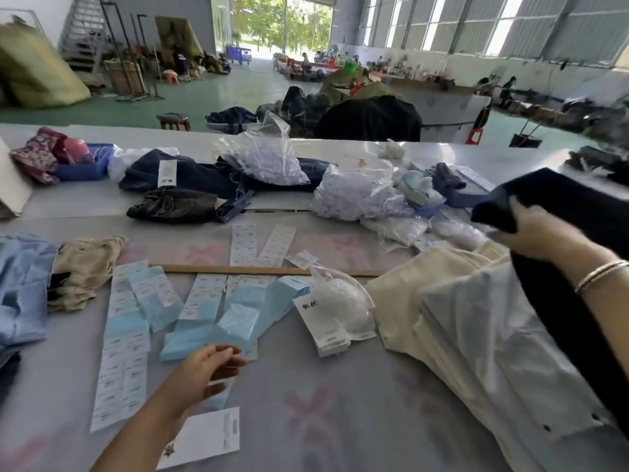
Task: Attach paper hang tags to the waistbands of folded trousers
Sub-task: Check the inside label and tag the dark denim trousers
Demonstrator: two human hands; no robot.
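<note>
My right hand (534, 233) grips a dark navy pair of folded trousers (565, 206) and holds it above the stack at the right. That stack (476, 321) is made of cream and pale grey folded trousers. My left hand (207, 369) hovers with relaxed fingers over the rows of paper tags; it holds nothing that I can see. Light blue and white hang tags (235, 311) lie fanned across the table's middle. A white card tag (207, 437) lies under my left forearm.
A wooden ruler (265, 270) lies across the table behind the tags. Clear bags of fasteners (343, 195) sit at the back, with dark jeans (190, 185) beside them. Beige and light blue garments (51, 277) lie at the left. A blue basket (85, 168) stands far left.
</note>
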